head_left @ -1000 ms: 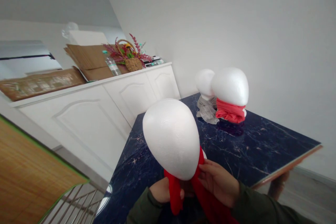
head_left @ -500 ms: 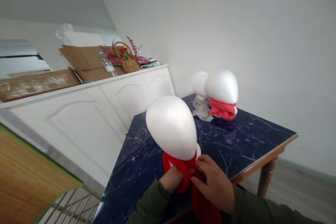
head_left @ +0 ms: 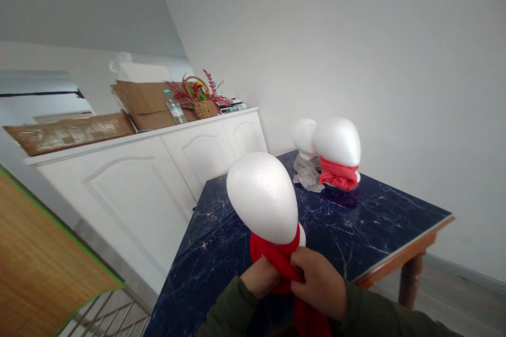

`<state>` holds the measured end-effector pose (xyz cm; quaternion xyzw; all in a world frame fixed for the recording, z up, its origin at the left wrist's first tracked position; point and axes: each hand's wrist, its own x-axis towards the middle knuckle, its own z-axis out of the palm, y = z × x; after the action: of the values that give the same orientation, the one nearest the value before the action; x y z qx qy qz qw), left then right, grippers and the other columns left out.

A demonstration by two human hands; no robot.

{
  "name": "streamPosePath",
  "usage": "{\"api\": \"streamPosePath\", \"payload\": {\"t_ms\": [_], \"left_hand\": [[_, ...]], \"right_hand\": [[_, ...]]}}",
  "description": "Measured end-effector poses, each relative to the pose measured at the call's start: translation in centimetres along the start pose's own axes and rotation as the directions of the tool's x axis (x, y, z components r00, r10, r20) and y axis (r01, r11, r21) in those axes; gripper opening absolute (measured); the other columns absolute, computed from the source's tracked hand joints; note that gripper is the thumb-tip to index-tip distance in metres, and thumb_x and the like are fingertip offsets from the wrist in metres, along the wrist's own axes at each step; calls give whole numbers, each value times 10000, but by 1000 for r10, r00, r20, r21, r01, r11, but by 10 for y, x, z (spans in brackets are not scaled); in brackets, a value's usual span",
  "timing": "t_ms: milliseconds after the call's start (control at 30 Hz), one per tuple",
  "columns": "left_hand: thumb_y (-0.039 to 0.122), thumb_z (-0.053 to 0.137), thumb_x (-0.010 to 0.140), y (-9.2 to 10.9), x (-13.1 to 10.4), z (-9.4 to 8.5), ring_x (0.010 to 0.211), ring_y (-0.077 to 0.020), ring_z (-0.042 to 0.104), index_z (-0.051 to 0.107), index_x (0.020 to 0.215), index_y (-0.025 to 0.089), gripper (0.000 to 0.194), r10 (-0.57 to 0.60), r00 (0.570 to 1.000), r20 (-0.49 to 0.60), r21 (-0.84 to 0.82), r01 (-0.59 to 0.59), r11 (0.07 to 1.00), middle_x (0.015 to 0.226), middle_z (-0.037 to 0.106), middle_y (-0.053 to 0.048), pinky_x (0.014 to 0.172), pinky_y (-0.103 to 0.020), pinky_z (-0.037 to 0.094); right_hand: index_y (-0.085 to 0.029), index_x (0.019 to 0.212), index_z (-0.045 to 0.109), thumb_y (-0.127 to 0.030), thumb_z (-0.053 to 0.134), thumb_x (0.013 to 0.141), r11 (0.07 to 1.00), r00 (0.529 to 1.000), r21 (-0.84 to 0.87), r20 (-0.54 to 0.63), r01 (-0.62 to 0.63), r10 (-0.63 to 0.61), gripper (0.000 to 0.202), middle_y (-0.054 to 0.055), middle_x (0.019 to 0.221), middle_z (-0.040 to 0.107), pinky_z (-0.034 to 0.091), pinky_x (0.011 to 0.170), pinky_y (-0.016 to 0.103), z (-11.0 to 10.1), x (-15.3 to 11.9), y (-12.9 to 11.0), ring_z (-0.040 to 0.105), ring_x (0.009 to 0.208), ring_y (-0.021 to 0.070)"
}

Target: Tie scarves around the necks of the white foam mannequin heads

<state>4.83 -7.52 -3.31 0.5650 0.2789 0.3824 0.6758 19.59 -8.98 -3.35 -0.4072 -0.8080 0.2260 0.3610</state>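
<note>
A white foam mannequin head [head_left: 263, 197] stands tilted on the dark blue marbled table [head_left: 205, 226], close in front of me. A red scarf [head_left: 276, 258] is wrapped around its neck, with a length hanging down over the table's near edge. My left hand [head_left: 261, 276] is closed with its fingers tucked under a loop of the scarf, so the fingertips are hidden. On the other side, my right hand [head_left: 319, 280] pinches the scarf between thumb and fingers, just below the head's white base.
Farther back stand two more foam heads, one [head_left: 339, 142] over a folded coral cloth [head_left: 339, 172], another [head_left: 304, 137] with a grey cloth [head_left: 308, 172]. Left is a white cabinet [head_left: 126, 195] bearing cardboard, a bottle [head_left: 175, 108] and a flower basket [head_left: 204, 109]. A yellow mat [head_left: 51, 258] covers a rack.
The scarf loop over my left hand has been drawn across toward my right hand, which now grips it. The whole view has shifted slightly.
</note>
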Motion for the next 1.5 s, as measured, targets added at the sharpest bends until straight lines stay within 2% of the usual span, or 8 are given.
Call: {"api": "streamPosePath", "payload": {"t_ms": [100, 233, 300, 600, 900, 1133, 1333, 1500], "left_hand": [[163, 593, 681, 8, -4, -9, 721, -157, 553, 631, 839, 132, 166, -63, 997, -36, -100, 59, 993, 771, 623, -55, 701, -280, 405], [170, 572, 686, 21, -11, -36, 488, -68, 458, 601, 699, 106, 71, -105, 992, -68, -152, 94, 984, 522, 521, 6, 491, -180, 333], [168, 579, 664, 26, -14, -48, 460, -61, 447, 596, 752, 109, 108, -103, 987, -121, -157, 84, 984, 507, 511, 20, 471, -172, 324], [220, 689, 558, 43, -40, -103, 822, -206, 581, 474, 1033, 155, 525, -194, 976, -100, 55, 200, 978, 968, 599, -88, 720, -309, 420], [1, 541, 482, 15, -13, -110, 890, -231, 572, 488, 1086, 165, 628, -26, 910, -413, 257, 144, 956, 1001, 612, -60, 801, -348, 429], [63, 587, 482, 14, -1, -87, 911, -271, 576, 593, 988, 136, 511, 9, 863, -505, 107, 52, 993, 867, 669, -54, 830, -398, 431], [313, 686, 550, -4, 41, -32, 1010, -264, 524, 601, 993, 148, 480, 151, 764, -627, 121, -96, 988, 941, 653, -79, 896, -406, 395], [237, 686, 585, -25, 122, 34, 1016, -262, 522, 560, 1068, 142, 508, 128, 958, -257, 141, -93, 986, 1058, 607, -87, 894, -406, 403]], "right_hand": [[-178, 565, 303, -111, 422, 521, 892, 990, 429, 46, -142, 136, 145, -54, 533, 346, 228, 474, 213, -21, 7, 13, 335, 507, 87], [-200, 649, 234, -164, 433, 531, 329, 899, 852, 311, -407, 308, 234, -75, 542, 368, 296, 478, 190, -39, 15, 38, 377, 484, 80], [-206, 702, 273, -179, 433, 542, 236, 869, 872, 325, -428, 373, 229, -78, 545, 400, 294, 455, 183, -42, 19, 54, 379, 456, 77], [-161, 782, 524, -101, 459, 566, 990, 969, 95, 235, -101, 76, 233, -27, 588, 513, 294, 471, 205, -68, 62, 106, 442, 518, 104], [-132, 1005, 556, -145, 463, 678, 949, 991, -290, 83, 125, -105, 341, 111, 1074, 511, 283, 901, 358, -18, 70, 98, 408, 1035, 240], [-102, 886, 549, -136, 365, 739, 966, 967, 47, 1, -253, 253, 238, 137, 930, 579, 361, 834, 356, -3, 87, 99, 512, 927, 221], [-154, 974, 506, -404, 449, 745, 611, 903, 775, -131, -164, 408, 343, 77, 929, 611, 440, 778, 343, -47, 65, 107, 558, 865, 216], [-181, 867, 601, -470, 573, 629, 708, 836, 697, -319, -111, 446, 376, 80, 927, 625, 408, 864, 407, -134, 15, 149, 511, 987, 280]]}}
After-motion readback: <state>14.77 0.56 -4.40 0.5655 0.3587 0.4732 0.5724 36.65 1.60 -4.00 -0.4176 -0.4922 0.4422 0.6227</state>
